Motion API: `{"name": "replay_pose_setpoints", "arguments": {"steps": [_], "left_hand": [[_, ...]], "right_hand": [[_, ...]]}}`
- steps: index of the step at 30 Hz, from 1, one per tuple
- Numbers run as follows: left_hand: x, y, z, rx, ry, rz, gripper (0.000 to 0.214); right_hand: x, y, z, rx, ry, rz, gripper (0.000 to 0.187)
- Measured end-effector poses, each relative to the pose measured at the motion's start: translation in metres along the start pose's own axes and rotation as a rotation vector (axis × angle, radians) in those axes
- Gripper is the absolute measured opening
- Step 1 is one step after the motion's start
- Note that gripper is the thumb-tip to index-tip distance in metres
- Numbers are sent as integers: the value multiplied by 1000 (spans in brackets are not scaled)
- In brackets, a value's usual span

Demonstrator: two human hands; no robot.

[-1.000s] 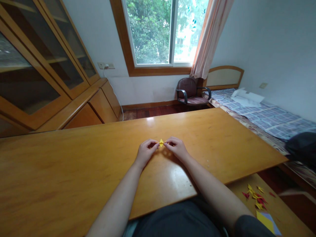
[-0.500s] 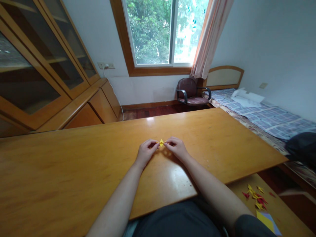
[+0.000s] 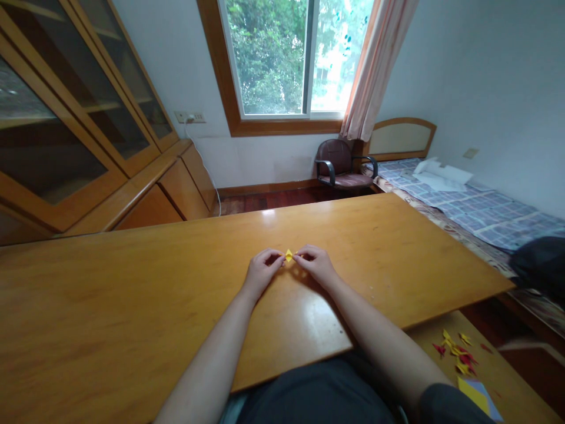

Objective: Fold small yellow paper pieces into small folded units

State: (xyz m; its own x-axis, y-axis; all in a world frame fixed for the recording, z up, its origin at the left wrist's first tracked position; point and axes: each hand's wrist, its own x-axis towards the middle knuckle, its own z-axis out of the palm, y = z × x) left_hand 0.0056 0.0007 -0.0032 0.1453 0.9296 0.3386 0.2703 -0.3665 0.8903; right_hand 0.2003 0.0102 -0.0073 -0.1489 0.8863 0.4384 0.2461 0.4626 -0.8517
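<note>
A small folded yellow paper piece (image 3: 288,255) sits between my two hands, just above the wooden table (image 3: 132,282). My left hand (image 3: 261,272) pinches its left side with curled fingers. My right hand (image 3: 316,265) pinches its right side the same way. Both hands rest low over the middle of the table, forearms reaching out from my lap.
Several red and yellow folded paper pieces (image 3: 457,351) and flat coloured paper sheets (image 3: 479,396) lie on a lower surface at the bottom right. A glass-door cabinet (image 3: 66,129) stands left, an office chair (image 3: 342,165) under the window, a bed (image 3: 468,206) on the right.
</note>
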Motion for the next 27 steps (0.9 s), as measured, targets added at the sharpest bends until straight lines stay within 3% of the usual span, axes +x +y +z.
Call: {"name": "replay_pose_setpoints", "arguments": {"steps": [27], "left_hand": [[-1,7,-1,-33,-33,-4,20]], "right_hand": [[0,-2,-3,42,-28,34,17]]}}
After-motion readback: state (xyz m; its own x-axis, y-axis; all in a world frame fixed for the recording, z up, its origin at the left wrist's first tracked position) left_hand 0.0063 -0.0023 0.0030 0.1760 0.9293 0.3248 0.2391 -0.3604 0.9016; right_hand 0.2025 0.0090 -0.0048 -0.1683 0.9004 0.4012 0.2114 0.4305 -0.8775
